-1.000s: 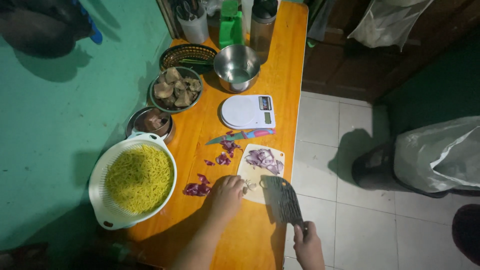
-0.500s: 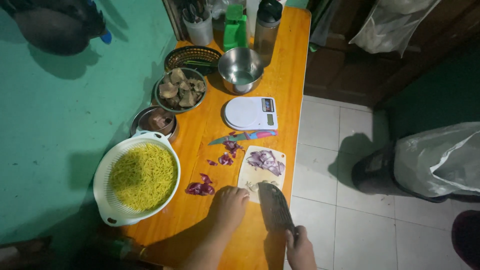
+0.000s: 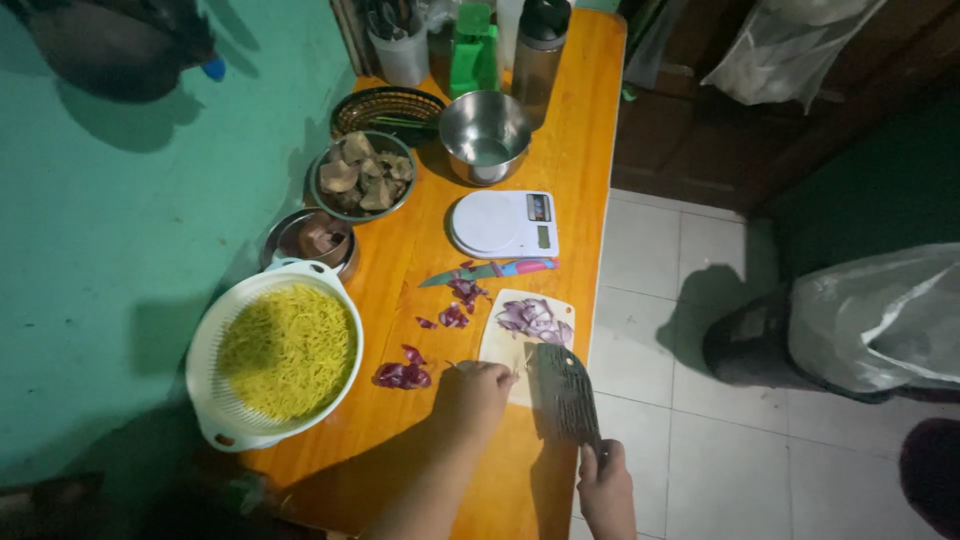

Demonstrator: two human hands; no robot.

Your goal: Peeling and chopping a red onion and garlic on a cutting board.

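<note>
At the bottom edge of the orange table (image 3: 560,180), the right hand (image 3: 607,492) has its fingers wrapped around the handle of a cleaver (image 3: 564,392), whose blade lies on the small cutting board (image 3: 500,345). At nine o'clock from the blade, the left hand (image 3: 472,397) rests on the board's near end with fingers curled; what it holds I cannot tell. Chopped purple onion (image 3: 532,318) lies at twelve o'clock from the blade.

yellow noodles (image 3: 287,352) fill a white colander (image 3: 207,372) on an orange wooden table (image 3: 575,130) — purple onion pieces (image 3: 532,318) lie on a pale cutting board (image 3: 499,343). a dark cleaver (image 3: 564,392) shows a dotted pattern; the wall (image 3: 100,240) is teal, the scale (image 3: 502,223) white.
</note>
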